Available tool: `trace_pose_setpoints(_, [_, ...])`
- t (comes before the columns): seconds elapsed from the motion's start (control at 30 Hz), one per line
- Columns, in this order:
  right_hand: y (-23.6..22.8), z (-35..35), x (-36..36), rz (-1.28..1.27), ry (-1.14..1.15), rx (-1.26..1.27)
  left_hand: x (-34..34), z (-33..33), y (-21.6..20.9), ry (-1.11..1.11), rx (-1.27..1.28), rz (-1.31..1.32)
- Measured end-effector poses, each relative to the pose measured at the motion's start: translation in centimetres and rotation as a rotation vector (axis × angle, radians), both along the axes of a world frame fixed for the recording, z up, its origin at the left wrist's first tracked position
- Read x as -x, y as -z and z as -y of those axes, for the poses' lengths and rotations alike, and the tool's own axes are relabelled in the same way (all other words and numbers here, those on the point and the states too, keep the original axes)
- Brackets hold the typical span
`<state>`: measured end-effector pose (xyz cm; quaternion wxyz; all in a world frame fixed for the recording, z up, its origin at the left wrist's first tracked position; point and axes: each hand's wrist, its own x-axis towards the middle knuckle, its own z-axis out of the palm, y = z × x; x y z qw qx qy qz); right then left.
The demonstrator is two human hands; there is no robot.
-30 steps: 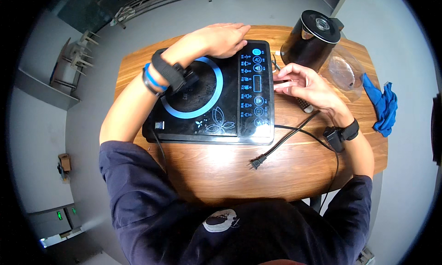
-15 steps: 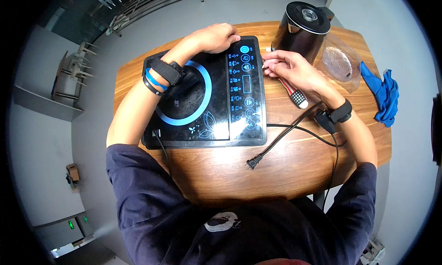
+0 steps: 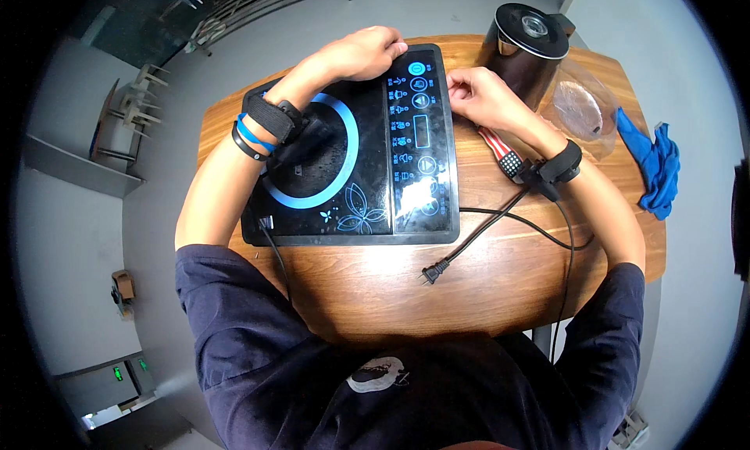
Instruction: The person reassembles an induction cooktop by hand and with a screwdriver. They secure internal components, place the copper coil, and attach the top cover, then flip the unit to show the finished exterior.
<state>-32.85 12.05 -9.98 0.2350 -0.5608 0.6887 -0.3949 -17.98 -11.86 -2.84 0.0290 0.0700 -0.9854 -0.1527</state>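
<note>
A black induction cooker (image 3: 367, 161) with a blue ring and a strip of touch symbols lies on the wooden table. My left hand (image 3: 363, 53) is closed over its far edge, with the thumb on the top and the other fingers hidden. At the cooker's right edge, my right hand (image 3: 483, 97) is closed in a pinch; whatever its fingertips hold cannot be made out. Below that hand lies a red-and-white striped thing (image 3: 496, 144) with a dotted dark end (image 3: 510, 165), partly covered by my right hand and wrist.
A dark kettle (image 3: 525, 59) stands at the far right of the table (image 3: 391, 294). Beside it lie a clear plastic piece (image 3: 582, 106) and a blue cloth (image 3: 656, 165). A black power plug (image 3: 434, 273) with its cord rests near the cooker's near right corner. Dark straps circle both wrists.
The cooker's far edge has shifted away from me, with my left hand on it. My right hand has moved slightly farther away along the cooker's right edge.
</note>
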Motion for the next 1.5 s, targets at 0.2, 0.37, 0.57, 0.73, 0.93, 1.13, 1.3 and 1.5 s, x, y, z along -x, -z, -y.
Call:
trace_pose_setpoints(0.2, [1.2,0.7,-0.6,-0.198,0.056,0.113,0.3,-1.0,-0.2,0.013,-0.061,0.029])
trace_pose_setpoints(0.37, [0.7,0.0,-1.6,-0.237,0.027,0.170,0.0,-1.0,0.2,-0.001,-0.055,0.034])
trace_pose_setpoints(0.57, [-2.2,-3.0,-3.0,0.332,-0.054,-0.316,-0.4,-2.0,-1.5,-0.033,-0.095,0.103])
trace_pose_setpoints(0.73, [-4.3,-6.7,-4.8,0.675,0.012,-0.324,-0.3,-1.0,-0.6,0.014,-0.112,0.093])
trace_pose_setpoints(0.93, [-4.3,-8.2,-7.2,0.836,0.068,-0.312,-0.5,-0.8,-0.3,0.087,-0.108,0.182])
trace_pose_setpoints(1.13, [-2.7,-8.1,-6.9,0.744,0.061,-0.279,-4.5,1.3,-2.9,0.116,-0.126,0.016])
trace_pose_setpoints(1.3, [-3.5,-8.1,-7.3,0.702,0.088,-0.296,-12.2,6.5,-3.1,-0.166,0.133,0.244])
trace_pose_setpoints(1.5, [-4.7,-8.2,-7.7,0.816,0.087,-0.317,-19.4,11.3,0.9,-0.377,0.006,0.205])
